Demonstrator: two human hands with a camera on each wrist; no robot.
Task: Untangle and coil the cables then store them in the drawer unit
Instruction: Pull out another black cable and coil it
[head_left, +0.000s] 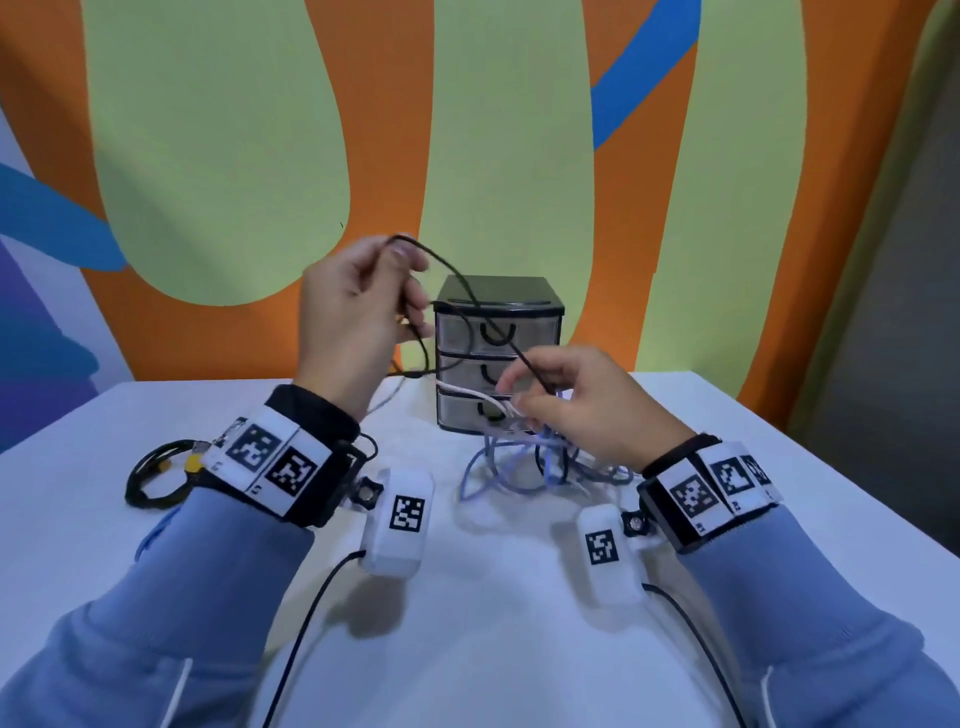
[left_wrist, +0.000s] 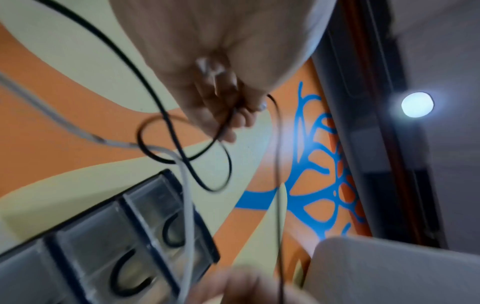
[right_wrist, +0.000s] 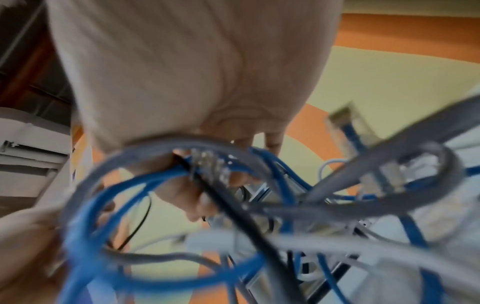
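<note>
My left hand (head_left: 363, 306) is raised above the table and pinches a thin black cable (head_left: 457, 275) that loops around its fingers (left_wrist: 233, 121). That black cable (left_wrist: 166, 115) runs down to my right hand (head_left: 566, 400), which grips it together with a tangle of blue, grey and white cables (head_left: 524, 462) hanging to the table. In the right wrist view the blue cable (right_wrist: 155, 181) and black cable (right_wrist: 233, 209) pass under my curled fingers. The black drawer unit (head_left: 498, 353) with three clear drawers stands behind both hands, all drawers closed.
A coiled black cable with a yellow tie (head_left: 161, 473) lies on the white table (head_left: 467, 623) at the left. The painted wall (head_left: 260, 156) stands right behind the drawer unit. The table's right edge (head_left: 831, 467) drops off toward a grey area.
</note>
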